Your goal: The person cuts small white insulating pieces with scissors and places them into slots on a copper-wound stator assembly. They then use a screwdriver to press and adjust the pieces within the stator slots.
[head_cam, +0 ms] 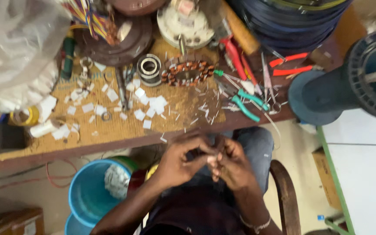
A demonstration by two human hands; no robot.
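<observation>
My left hand (180,159) and my right hand (232,164) meet over my lap, just below the workbench edge. Their fingertips pinch a small pale piece (213,159) between them; blur hides what it is. On the bench above lies a round wound stator with copper coils (186,73). Several small white paper slips (153,104) are scattered on the brown mat (109,126) to the left of it.
Teal-handled pliers (245,104) and red-handled tools (290,64) lie at the bench's right. A bearing ring (149,67), a yellow tape roll (25,117) and a clear plastic bag (16,48) sit left. A blue bucket (88,191) stands on the floor; dark wire spools (362,78) at right.
</observation>
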